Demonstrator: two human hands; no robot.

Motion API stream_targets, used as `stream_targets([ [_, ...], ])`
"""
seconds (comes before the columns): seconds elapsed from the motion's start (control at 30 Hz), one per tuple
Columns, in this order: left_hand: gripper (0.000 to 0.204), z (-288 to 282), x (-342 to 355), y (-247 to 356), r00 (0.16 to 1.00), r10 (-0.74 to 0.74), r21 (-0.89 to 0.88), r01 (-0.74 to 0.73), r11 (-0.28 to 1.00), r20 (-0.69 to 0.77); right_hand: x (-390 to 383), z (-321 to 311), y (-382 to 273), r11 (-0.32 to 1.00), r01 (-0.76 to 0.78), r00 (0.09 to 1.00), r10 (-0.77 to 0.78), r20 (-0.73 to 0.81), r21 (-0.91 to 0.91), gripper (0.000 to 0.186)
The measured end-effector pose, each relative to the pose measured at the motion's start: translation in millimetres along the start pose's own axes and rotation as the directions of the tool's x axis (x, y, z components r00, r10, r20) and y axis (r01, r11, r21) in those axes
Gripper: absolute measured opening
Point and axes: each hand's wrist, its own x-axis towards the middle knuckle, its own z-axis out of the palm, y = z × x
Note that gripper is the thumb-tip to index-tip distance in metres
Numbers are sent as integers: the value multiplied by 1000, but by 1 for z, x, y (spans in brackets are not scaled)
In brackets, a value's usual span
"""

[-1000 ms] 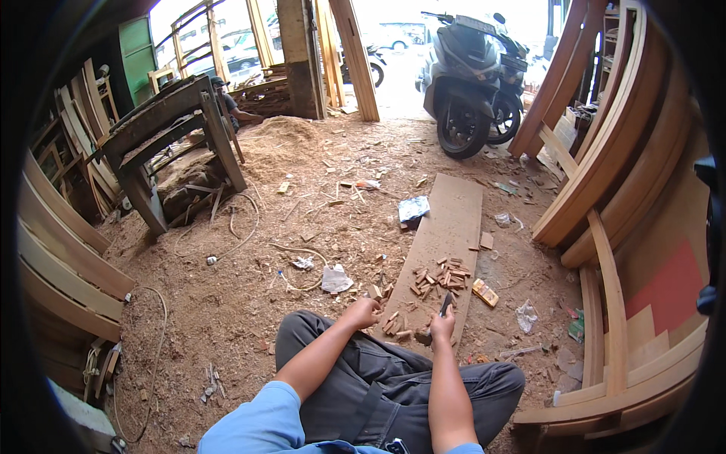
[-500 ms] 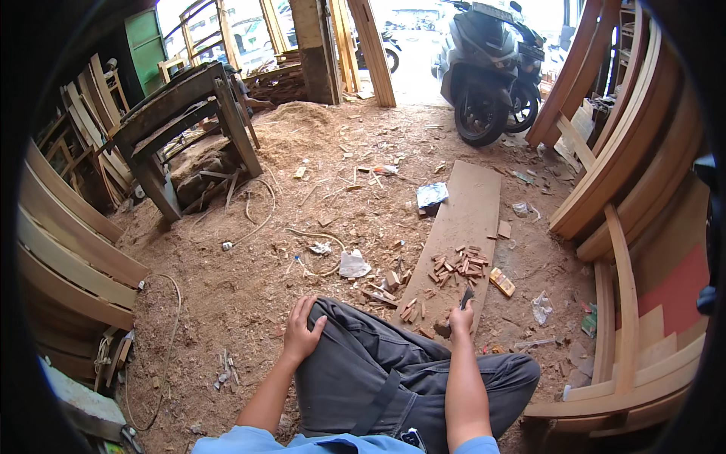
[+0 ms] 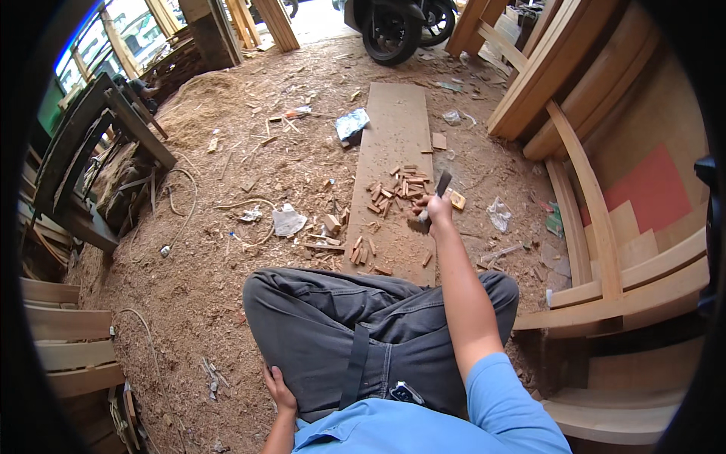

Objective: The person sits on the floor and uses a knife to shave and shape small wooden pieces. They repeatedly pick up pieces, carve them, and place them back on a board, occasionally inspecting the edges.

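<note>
Head view: right hand [image 3: 439, 211] closed round tool [image 3: 444, 183], dark end pointing away from person; hand at board's right edge, just beside wood pieces [image 3: 410, 181] heaped on board [image 3: 396, 113]. Contact of tool with pieces: cannot tell. Left hand [image 3: 281, 391] loosely open, fingers against trousers [image 3: 302, 325].

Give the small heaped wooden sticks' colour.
The small wooden sticks are reddish brown, clearest in the head view.

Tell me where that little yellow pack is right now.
In the head view, right of centre, the yellow pack lies on the floor just right of the long board, beside the right hand.
</note>
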Motion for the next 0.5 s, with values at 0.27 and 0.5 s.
stream_targets([
  [0.27,67,-27,-7,-46,840,-509,-364,541,758,188,47,-49,21,829,-20,996,-31,-82,-558,18],
  [0.5,63,-24,15,-15,858,-505,-285,509,812,92,52,-53,69,397,-53,990,-97,-100,-916,34],
])
